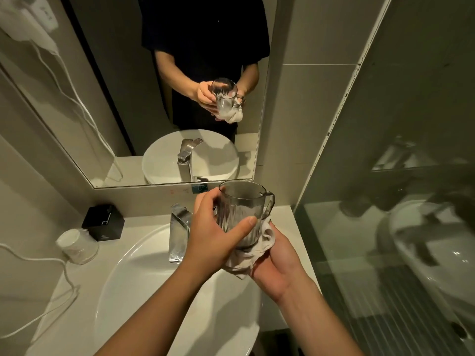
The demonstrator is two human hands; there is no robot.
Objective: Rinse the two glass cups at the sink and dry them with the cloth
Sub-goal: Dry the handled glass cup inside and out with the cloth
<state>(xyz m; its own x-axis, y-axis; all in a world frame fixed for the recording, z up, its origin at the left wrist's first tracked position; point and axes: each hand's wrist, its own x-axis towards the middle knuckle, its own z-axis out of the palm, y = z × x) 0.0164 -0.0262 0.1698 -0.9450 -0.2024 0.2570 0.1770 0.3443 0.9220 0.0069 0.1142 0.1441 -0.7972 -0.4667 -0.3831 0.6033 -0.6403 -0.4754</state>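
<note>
Hands are meeting above the sink (123, 291); the left hand (214, 242) is wrapping the upright handled glass cup (241, 211), thumb across its near side, fingers behind; the right hand (279, 263) is cupping a bunched cloth (248, 255) under and against the cup's base; the second cup (77, 246) is lying on the counter (77, 291), left of the faucet (178, 227).

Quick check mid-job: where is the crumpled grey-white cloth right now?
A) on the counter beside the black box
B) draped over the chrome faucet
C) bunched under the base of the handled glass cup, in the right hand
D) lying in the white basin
C: the crumpled grey-white cloth sits bunched in the right hand against the base of the handled glass cup, which the left hand grips by its side.
</note>
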